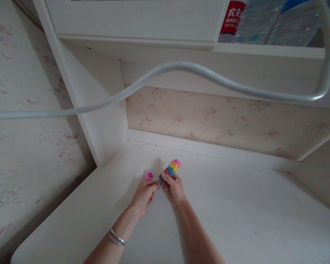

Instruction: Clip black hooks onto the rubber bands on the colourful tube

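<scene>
A small clear bottle (171, 168) filled with layers of coloured bits, pink, yellow, blue and red, lies tilted on the white desk (236, 212). My right hand (174, 187) is closed around its lower end. My left hand (144, 194) pinches at the bottle's mouth, fingers together; what it pinches is too small to make out. A pink cap (148, 176) lies on the desk just beyond my left fingers. Silver bangles (116, 237) circle my left wrist.
A grey cable (187, 68) hangs across the view in front of the camera. A white shelf (264, 49) above holds plastic-wrapped water bottles (266, 20). Floral wallpaper (222, 121) backs the desk; a white side panel (99, 117) stands at left.
</scene>
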Demonstrator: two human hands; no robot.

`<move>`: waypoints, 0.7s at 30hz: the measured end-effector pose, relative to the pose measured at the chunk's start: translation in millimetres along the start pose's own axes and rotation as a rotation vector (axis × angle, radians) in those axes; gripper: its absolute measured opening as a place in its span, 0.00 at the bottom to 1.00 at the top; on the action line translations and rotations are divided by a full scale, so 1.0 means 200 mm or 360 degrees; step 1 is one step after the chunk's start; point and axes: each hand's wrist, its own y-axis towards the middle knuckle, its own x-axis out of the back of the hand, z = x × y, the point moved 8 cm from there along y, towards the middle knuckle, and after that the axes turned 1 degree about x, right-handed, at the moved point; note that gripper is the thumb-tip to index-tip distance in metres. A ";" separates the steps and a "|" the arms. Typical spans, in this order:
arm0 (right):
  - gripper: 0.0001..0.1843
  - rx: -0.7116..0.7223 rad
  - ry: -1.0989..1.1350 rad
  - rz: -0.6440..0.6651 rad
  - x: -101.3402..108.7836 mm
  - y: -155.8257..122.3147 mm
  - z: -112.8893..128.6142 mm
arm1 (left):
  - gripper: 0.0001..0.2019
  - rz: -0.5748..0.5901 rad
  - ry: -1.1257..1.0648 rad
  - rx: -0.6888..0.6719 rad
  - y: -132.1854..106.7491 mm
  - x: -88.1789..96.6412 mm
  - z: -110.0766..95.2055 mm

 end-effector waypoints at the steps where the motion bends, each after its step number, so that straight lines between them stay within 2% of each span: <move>1: 0.17 0.0000 -0.0003 -0.0012 0.00 0.00 0.00 | 0.14 -0.0012 -0.0007 -0.0002 0.00 0.00 0.00; 16: 0.17 0.0047 0.0026 -0.0120 0.03 0.01 0.03 | 0.12 -0.0064 -0.0097 -0.0070 0.01 -0.01 -0.05; 21: 0.17 0.0143 -0.0040 -0.0244 0.07 0.01 0.07 | 0.13 -0.0113 -0.0009 -0.0076 0.01 0.01 -0.04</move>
